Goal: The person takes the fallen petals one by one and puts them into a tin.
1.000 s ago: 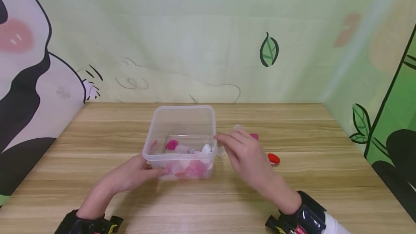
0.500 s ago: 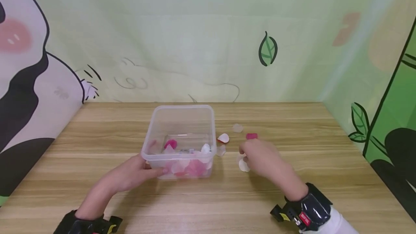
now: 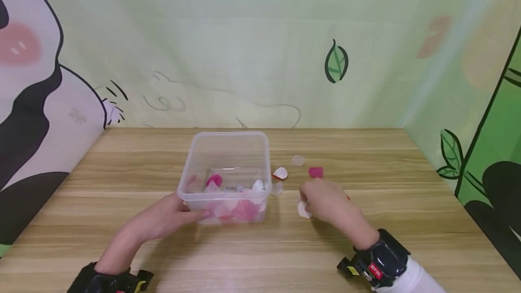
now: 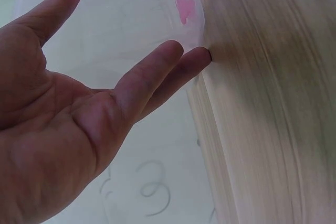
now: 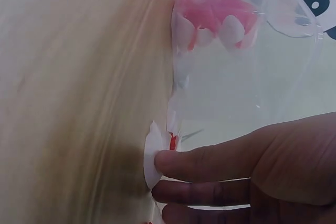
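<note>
A clear plastic box [image 3: 225,196] holding pink and white petals stands on the table. My left hand [image 3: 167,218] rests against its left front corner, thumb on the front wall, other fingers along the left side. In the left wrist view, the fingers [image 4: 149,74] look fairly straight. To the right of the box, my right hand [image 3: 327,200] is low over the table with its fingertips at a white petal [image 3: 303,210]. The right wrist view shows the thumb on this white petal [image 5: 153,156] and a finger at its lower edge, pinching it.
Loose petals lie right of the box: a white one with a red underside [image 3: 280,173], a magenta one [image 3: 315,172] and pale ones [image 3: 298,161]. A bit of red petal [image 3: 348,197] peeks out behind my right hand. A printed cloth [image 3: 260,58] hangs behind the table.
My right hand has moved from the box's right rim down and right to the white petal on the table. The petal has shifted slightly. My left hand and the box stay put.
</note>
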`<state>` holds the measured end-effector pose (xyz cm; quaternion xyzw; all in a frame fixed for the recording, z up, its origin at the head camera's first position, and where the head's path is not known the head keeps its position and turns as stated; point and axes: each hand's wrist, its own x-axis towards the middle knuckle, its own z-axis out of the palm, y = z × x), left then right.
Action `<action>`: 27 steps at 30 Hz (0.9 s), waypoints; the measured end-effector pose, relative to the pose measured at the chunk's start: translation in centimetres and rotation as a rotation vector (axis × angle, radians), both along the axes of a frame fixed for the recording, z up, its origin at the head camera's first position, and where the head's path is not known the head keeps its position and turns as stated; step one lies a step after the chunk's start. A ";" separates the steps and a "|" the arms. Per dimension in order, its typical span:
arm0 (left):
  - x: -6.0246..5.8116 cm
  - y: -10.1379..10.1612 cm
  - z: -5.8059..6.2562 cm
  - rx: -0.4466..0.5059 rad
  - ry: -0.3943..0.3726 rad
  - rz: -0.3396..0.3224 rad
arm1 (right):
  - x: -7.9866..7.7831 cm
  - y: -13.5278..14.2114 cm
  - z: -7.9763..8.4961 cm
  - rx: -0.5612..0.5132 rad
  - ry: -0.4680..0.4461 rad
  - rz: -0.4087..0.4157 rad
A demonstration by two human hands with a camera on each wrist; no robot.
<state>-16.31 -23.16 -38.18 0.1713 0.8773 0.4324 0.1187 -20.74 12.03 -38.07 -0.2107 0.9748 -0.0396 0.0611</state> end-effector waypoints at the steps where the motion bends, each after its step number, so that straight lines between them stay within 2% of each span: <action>1: 0.0 0.0 0.0 0.007 -0.009 0.000 | 0.0 0.0 -0.1 0.001 0.010 0.001; 7: 0.1 0.0 0.1 0.025 -0.047 0.010 | 0.0 -0.1 -0.3 0.003 0.030 0.010; 14: 0.1 0.0 0.0 0.024 -0.031 -0.005 | 0.0 -0.1 -0.3 -0.003 0.041 0.016; 19: 0.1 0.0 0.1 0.025 -0.037 0.000 | -0.1 -0.1 0.0 -0.016 0.085 0.022; 27: 0.1 0.0 0.1 0.024 -0.045 0.012 | -0.3 -0.1 0.7 -0.095 0.180 0.030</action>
